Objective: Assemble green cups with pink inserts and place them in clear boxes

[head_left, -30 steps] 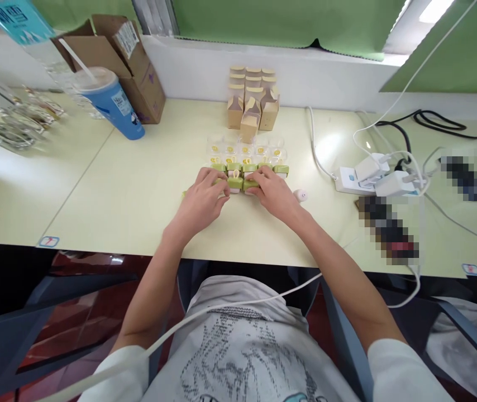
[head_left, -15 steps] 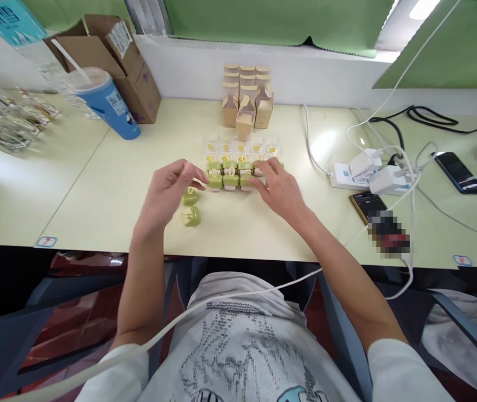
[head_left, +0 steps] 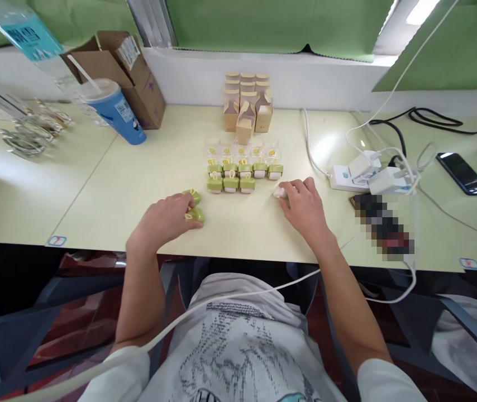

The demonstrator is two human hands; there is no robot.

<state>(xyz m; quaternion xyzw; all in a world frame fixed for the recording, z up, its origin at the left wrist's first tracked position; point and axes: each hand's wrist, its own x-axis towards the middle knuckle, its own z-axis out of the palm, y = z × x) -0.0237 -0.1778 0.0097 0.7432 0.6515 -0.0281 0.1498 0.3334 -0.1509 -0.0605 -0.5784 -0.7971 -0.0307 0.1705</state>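
Several green-topped pieces with pale bases and small loops (head_left: pixel 230 184) stand in two rows at mid-table. Left of them, my left hand (head_left: pixel 165 219) has its fingers closed around a green piece (head_left: pixel 195 215); a second green piece (head_left: pixel 192 195) lies against its fingertips. To the right of the rows, my right hand (head_left: pixel 305 206) pinches a small white piece (head_left: pixel 279 192) on the table surface. Behind the rows sit clear plastic cups with yellow marks (head_left: pixel 242 151).
Small open cartons (head_left: pixel 244 123) stand against the wall. A blue cup (head_left: pixel 119 114), a brown box (head_left: pixel 146 92) and a bottle (head_left: pixel 33 39) are at the left. A power strip (head_left: pixel 341 177) with cables and two phones (head_left: pixel 464 173) occupy the right.
My left hand has come down onto the loose green pieces. My right hand has left the rows, moved right and taken hold of the white piece.
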